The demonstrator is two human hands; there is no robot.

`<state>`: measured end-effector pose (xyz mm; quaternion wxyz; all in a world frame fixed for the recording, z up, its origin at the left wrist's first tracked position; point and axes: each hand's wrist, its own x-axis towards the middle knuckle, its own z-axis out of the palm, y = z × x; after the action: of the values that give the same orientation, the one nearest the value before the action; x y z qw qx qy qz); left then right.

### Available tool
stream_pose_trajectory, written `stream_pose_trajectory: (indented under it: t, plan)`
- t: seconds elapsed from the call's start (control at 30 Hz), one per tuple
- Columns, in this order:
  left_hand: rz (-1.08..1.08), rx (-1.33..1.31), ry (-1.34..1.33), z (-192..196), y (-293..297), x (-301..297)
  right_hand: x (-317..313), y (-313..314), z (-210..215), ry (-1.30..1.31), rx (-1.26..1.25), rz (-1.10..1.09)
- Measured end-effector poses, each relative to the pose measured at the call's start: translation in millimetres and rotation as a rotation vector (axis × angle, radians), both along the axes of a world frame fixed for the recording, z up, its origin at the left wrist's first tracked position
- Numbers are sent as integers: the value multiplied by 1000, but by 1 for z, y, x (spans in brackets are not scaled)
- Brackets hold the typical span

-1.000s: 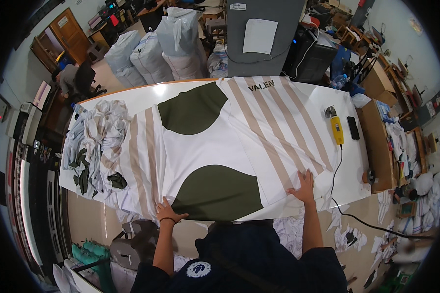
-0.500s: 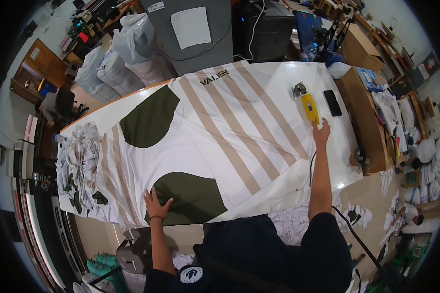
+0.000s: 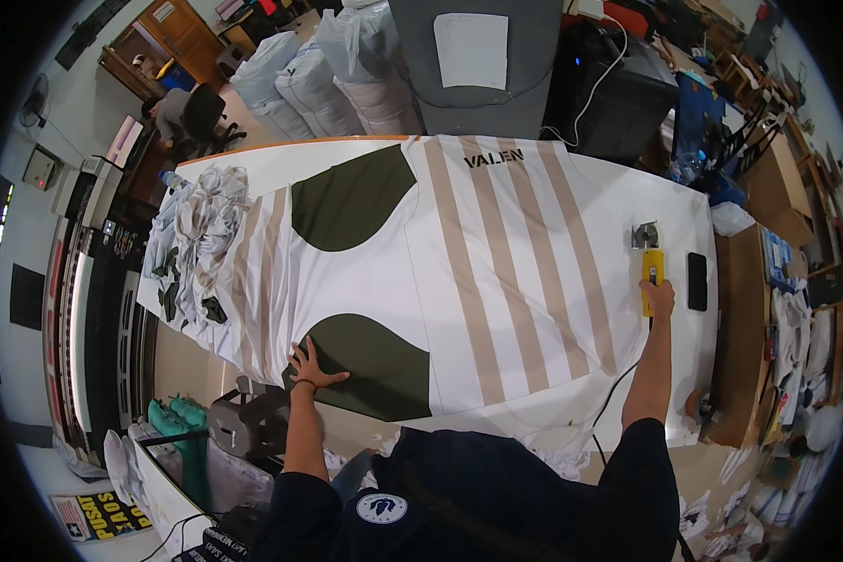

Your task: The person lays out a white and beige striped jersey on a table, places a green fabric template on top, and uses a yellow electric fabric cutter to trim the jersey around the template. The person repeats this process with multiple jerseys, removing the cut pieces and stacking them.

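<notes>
A long printed cloth lies across the white table, white with tan stripes and two dark green rounded shapes. My left hand rests flat with fingers spread on the nearer green shape, by its left end. At the right, my right hand wraps round the rear of a yellow electric rotary cutter. Its round metal blade head points away from me, on bare table apart from the cloth. A black cord runs from the cutter toward the near edge.
A black phone lies right of the cutter. Crumpled cloth scraps are heaped at the table's left end. Cardboard boxes stand along the right side. Beyond the far edge are stuffed bags, a grey cabinet and a seated person.
My view has swung, shifting the scene rightward. My right hand, earlier at the cutter's rear with some fingers extended, now wraps round its body. My left hand stays on the green shape.
</notes>
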<state>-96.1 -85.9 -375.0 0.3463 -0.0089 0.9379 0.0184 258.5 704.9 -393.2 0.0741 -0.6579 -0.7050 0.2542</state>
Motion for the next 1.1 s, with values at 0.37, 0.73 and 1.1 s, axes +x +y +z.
stream_pose_trajectory:
  t: [0.37,0.73,1.1]
  plan:
    - [-87,101,191,-6,-5,13,32,-129,52,896,-151,-9]
    - [-316,317,362,-11,-19,-17,50,-382,45,739,-291,99]
    - [-507,445,390,-26,-62,-2,52,-507,43,116,-64,176]
